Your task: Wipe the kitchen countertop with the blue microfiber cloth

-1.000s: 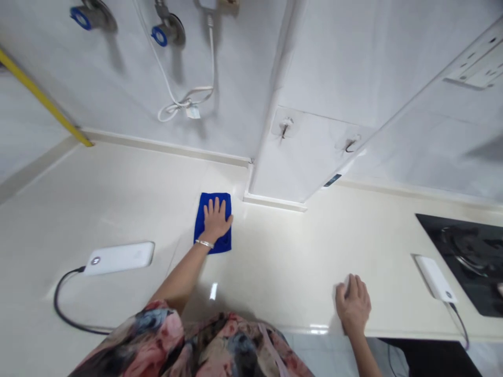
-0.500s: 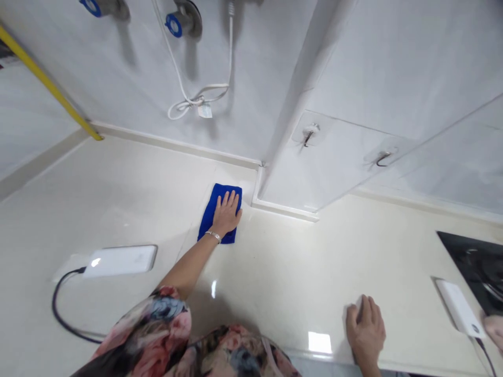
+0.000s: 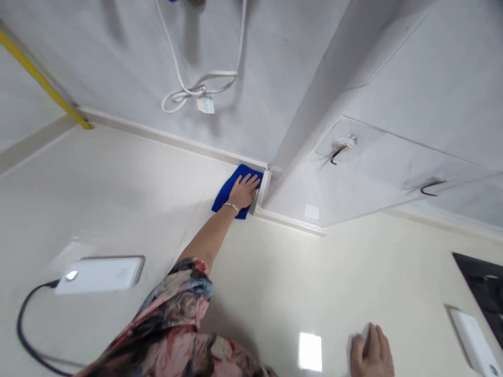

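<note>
My left hand (image 3: 242, 193), with a bracelet at the wrist, lies palm down with fingers spread on a blue cloth (image 3: 223, 199). The cloth is flat on the cream countertop (image 3: 298, 277), in the inner corner where the back ledge meets a boxed-out white wall section. Part of the cloth is covered by the hand. At the bottom edge my right hand (image 3: 372, 353) rests on the countertop, fingers extended, thumb apart, nothing seen in it; its wrist is cut off by the frame.
A white power bank (image 3: 102, 275) with a black cable lies at left, another white device (image 3: 473, 337) at right beside a black hob (image 3: 481, 280). Two wall hooks (image 3: 340, 152) jut from the boxed section. A white cord (image 3: 218, 77) hangs above; a yellow pipe (image 3: 43, 78) descends at left.
My left hand and the blue cloth have slid up and right into the corner. My right hand sits lower in view. Another hand at the right edge has left the frame.
</note>
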The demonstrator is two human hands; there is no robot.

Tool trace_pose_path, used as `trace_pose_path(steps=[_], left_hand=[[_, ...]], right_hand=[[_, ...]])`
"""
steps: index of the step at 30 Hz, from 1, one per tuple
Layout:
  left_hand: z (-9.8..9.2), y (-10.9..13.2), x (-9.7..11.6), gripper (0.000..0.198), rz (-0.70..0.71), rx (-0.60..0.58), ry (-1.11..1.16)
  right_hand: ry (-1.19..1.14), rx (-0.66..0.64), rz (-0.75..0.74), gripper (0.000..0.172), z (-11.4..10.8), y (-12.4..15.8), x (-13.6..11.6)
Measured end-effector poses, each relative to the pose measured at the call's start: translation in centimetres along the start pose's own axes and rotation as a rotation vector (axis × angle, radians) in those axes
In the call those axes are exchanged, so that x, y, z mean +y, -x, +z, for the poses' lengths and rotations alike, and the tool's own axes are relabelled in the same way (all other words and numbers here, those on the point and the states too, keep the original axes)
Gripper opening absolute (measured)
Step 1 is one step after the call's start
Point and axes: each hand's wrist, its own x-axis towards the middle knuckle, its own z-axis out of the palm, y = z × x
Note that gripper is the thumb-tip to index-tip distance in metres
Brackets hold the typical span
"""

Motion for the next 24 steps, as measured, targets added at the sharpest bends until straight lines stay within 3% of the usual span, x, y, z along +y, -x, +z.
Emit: trace_pose_path(steps=[5,10,16,22,24], left_hand=[[0.6,-2.7,-0.9,0.057,-0.016,0.052,0.007],[0.4,-2.0,-0.5,0.057,-0.019,0.075,0.014],[0.3,2.5,0.9,0.059,-0.077,0.112,0.010],[1.1,8.9,3.0,0.060,-0.112,0.093,0.005],[1.6,11.3,4.2,0.061,-0.085,0.086,-0.023]], right_hand=[[0.001,-0.019,-0.004,0.079,-0.4,-0.1,-0.4],[-0.031,0.011,-0.014,0.075,-0.1,-0.1,-0.4],[-0.072,0.079,0.003,0.074,0.6,-0.2,-0.5],[-0.097,0.147,-0.007,0.073,0.3,-0.7,-1.4],[-0.087,0.105,-0.013,0.071,-0.2,-1.1,-1.6]])
